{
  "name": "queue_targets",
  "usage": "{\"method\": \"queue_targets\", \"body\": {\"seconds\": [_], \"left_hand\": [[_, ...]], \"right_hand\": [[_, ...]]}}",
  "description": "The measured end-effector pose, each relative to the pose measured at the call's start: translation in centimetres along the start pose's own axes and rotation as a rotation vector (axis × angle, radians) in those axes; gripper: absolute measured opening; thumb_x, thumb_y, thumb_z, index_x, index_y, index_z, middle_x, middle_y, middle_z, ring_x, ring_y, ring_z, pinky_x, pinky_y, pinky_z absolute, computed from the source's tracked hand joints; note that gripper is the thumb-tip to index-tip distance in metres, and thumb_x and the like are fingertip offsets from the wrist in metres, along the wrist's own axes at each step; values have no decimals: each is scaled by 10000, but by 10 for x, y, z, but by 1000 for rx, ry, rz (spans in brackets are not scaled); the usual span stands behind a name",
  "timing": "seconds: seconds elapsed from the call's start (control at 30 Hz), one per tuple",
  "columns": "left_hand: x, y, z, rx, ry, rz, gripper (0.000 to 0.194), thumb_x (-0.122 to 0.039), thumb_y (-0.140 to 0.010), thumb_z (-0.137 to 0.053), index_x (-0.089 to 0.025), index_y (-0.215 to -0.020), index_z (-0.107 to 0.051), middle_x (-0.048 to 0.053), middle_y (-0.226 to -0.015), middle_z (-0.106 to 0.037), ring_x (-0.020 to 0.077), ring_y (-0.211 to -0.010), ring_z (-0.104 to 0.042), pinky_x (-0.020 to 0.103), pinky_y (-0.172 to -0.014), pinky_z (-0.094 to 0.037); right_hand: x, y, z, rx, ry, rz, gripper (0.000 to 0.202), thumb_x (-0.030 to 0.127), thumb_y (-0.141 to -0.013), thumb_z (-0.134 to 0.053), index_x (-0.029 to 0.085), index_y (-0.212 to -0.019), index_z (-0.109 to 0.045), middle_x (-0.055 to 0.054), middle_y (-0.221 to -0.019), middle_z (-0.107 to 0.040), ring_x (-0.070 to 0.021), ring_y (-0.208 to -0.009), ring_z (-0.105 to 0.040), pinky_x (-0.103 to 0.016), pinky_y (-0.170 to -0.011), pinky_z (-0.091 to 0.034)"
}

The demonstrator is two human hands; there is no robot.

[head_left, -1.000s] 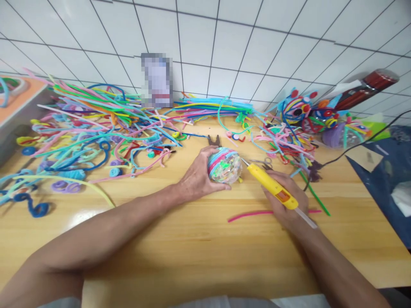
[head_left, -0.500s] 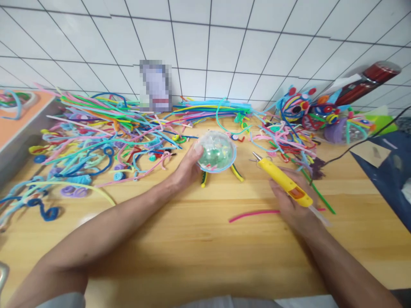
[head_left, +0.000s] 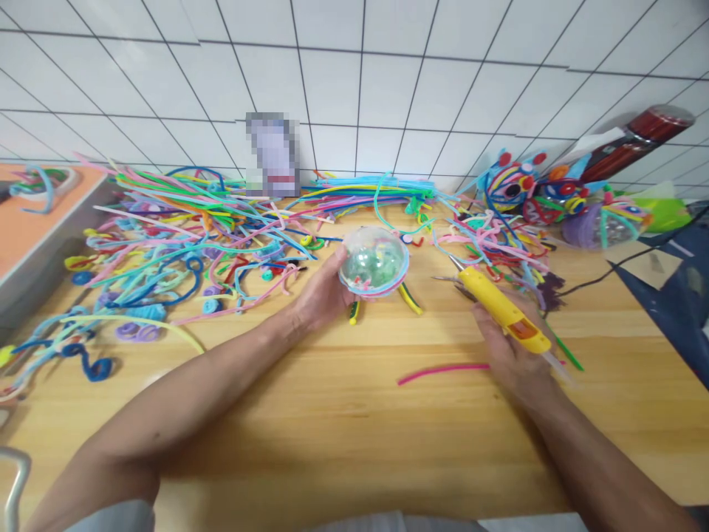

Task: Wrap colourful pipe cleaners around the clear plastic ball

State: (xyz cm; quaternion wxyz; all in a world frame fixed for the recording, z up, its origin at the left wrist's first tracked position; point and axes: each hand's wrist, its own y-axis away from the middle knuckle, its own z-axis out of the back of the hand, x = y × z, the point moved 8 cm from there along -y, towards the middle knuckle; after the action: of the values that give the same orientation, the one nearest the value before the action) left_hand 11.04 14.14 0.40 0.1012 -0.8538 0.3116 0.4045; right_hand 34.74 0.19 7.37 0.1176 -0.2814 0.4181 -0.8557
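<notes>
My left hand [head_left: 324, 295] is closed on the side of a clear plastic ball [head_left: 374, 258]. Blue and pink pipe cleaner runs along the ball's lower rim, and green shows through it. Yellow-and-dark handles [head_left: 410, 299] stick out from beneath the ball; the rest of that tool is hidden. My right hand [head_left: 512, 362] grips a yellow glue gun [head_left: 504, 310], its metal nozzle pointing up and left, apart from the ball. A clear glue stick [head_left: 559, 367] protrudes from its back end. Below, a magenta pipe cleaner [head_left: 443, 372] lies partly behind my right hand.
Tangled pipe cleaners [head_left: 166, 251] cover the left of the wooden table [head_left: 332, 428]; more lie along the wall and at right [head_left: 498, 240]. Decorated balls [head_left: 509, 185], a red flask [head_left: 636, 144] and a black cord [head_left: 598, 270] are at right. A blurred-out upright object [head_left: 274, 155] leans on the tiles.
The ball has tilted in my left hand, showing more of its pink-and-blue rim. My right hand and the glue gun have shifted slightly right. The whole view has moved a little.
</notes>
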Motion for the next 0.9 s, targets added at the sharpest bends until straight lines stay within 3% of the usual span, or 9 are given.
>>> {"method": "queue_targets", "body": {"seconds": [0.27, 0.6, 0.9], "left_hand": [[-1, 2, 2, -30, -92, -78, 845, -439, -661, -976, -274, -1391, -583, 93, -1412, -703, 332, -1309, -696, 447, -1010, -648], [2, -1, 3, -1, -115, -78, 796, -470, -646, -981, -233, -1310, -612, 112, -1358, -710, 351, -1333, -673, 495, -1084, -593], [-6, -4, 9, -34, -260, -205, 854, -525, -629, -983, -268, -1324, -558, 95, -1463, -652, 345, -1424, -609, 501, -1183, -520]], "right_hand": [[-5, 2, -2, 11, 3, -3, 213, 215, -965, -734, 259, -1172, -712, -84, -1101, -787, -289, -972, -781, -470, -835, -659], [-11, 4, -1, 13, 10, -62, 217, 285, -983, -720, 255, -1196, -701, -95, -1109, -777, -302, -1025, -762, -503, -887, -647], [-19, 9, -2, 5, 43, -53, 200, 296, -933, -745, 266, -1129, -711, -97, -1090, -774, -320, -1058, -752, -545, -978, -614]]}}
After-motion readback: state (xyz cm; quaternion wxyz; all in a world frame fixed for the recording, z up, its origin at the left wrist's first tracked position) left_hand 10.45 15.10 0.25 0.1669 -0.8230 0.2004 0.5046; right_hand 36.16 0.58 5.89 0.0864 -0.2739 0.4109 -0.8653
